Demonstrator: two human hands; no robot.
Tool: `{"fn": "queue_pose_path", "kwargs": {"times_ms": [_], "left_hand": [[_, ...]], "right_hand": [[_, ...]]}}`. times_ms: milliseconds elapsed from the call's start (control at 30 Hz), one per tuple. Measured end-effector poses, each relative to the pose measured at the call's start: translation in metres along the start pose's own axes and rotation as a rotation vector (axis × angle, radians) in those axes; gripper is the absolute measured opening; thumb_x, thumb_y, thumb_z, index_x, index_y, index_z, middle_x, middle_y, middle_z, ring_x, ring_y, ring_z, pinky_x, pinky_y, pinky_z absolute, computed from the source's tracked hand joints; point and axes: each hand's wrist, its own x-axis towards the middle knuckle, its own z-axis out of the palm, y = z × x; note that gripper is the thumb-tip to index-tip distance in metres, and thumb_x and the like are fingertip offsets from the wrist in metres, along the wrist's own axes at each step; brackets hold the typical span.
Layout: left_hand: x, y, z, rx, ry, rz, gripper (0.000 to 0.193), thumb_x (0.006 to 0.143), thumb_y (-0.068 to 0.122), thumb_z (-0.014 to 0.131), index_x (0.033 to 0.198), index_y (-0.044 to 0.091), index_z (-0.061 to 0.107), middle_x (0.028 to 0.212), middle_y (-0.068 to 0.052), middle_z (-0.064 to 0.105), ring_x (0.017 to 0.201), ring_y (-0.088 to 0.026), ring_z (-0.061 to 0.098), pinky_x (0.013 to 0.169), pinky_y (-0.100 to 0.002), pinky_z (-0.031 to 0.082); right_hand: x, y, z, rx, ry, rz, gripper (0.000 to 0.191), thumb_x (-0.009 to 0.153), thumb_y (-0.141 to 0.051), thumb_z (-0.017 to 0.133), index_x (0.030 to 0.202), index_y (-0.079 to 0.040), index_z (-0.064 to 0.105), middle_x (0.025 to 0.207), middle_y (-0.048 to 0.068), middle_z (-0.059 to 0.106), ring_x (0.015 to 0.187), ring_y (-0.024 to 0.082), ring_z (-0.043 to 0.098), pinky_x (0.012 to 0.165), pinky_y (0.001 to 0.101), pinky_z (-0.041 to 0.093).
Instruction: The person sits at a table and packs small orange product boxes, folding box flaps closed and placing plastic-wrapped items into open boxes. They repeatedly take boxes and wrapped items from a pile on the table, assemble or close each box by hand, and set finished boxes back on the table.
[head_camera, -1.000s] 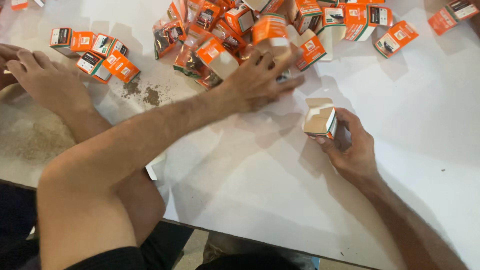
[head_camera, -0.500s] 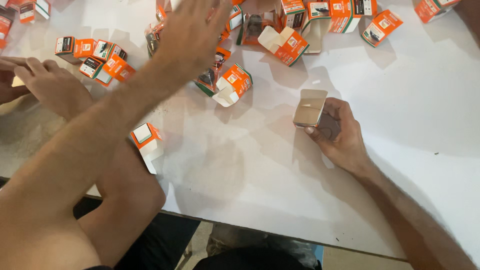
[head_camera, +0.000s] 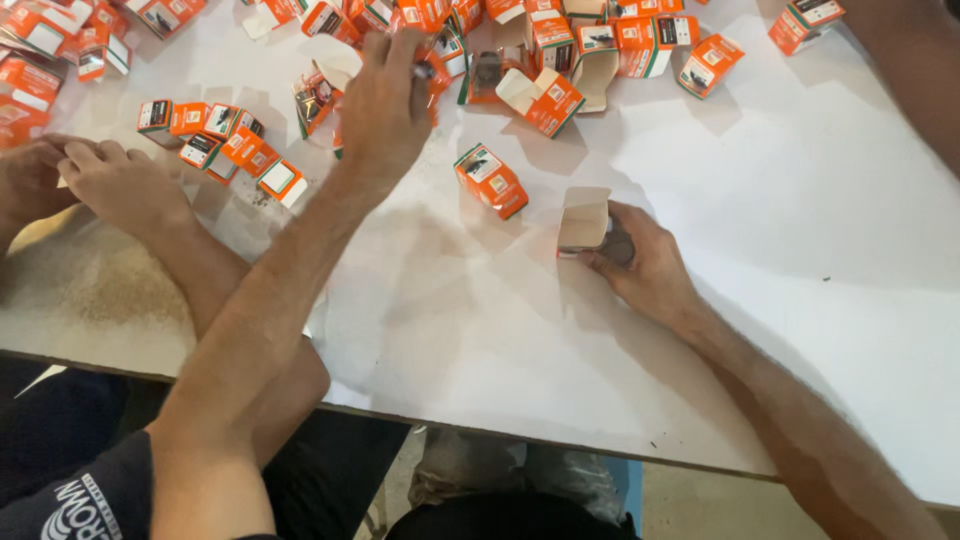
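My right hand (head_camera: 645, 265) rests on the white table (head_camera: 800, 250) and grips a small open box (head_camera: 583, 220) with its beige flap up; a dark object sits against my fingers beside it. My left hand (head_camera: 385, 105) reaches far forward, knuckles up, with its fingers curled down into the pile of orange-and-white boxes (head_camera: 560, 40). Whatever is under those fingers is hidden. A single closed orange box (head_camera: 490, 180) lies apart from the pile, between my two hands.
Another person's two hands (head_camera: 120, 180) rest at the left edge, beside a small group of orange boxes (head_camera: 220, 150). More boxes lie at the far left (head_camera: 50, 40) and far right (head_camera: 805, 20). The table's near edge (head_camera: 560, 445) runs below my arms.
My left hand was flat in the pile, lifted with its fingers spread, and now curls down onto the pile. One orange box has come out toward the middle. My right hand keeps its box.
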Motion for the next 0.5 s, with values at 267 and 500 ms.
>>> {"fn": "queue_pose_path", "kwargs": {"times_ms": [267,500], "left_hand": [[-0.045,0.162,0.025,-0.33,0.207,0.732,0.05,0.096,-0.004,0.072,0.139,0.0,0.045,0.136,-0.019,0.054,0.124,-0.038,0.062,0.107,-0.045,0.058],[-0.105,0.146,0.052,-0.199,-0.02,0.463,0.045,0.096,0.011,0.075,0.138,0.002,0.062,0.133,-0.017,0.063,0.133,-0.035,0.06,0.114,-0.049,0.049]], "right_hand": [[-0.008,0.014,-0.001,0.122,0.036,0.114,0.039,0.088,-0.008,0.079,0.123,-0.001,0.063,0.108,0.011,0.073,0.097,0.022,0.072,0.082,0.0347,0.059],[-0.009,0.011,-0.011,0.121,0.003,0.045,0.047,0.086,-0.001,0.077,0.131,-0.002,0.062,0.107,0.013,0.071,0.092,0.02,0.071,0.081,0.0345,0.057]]}}
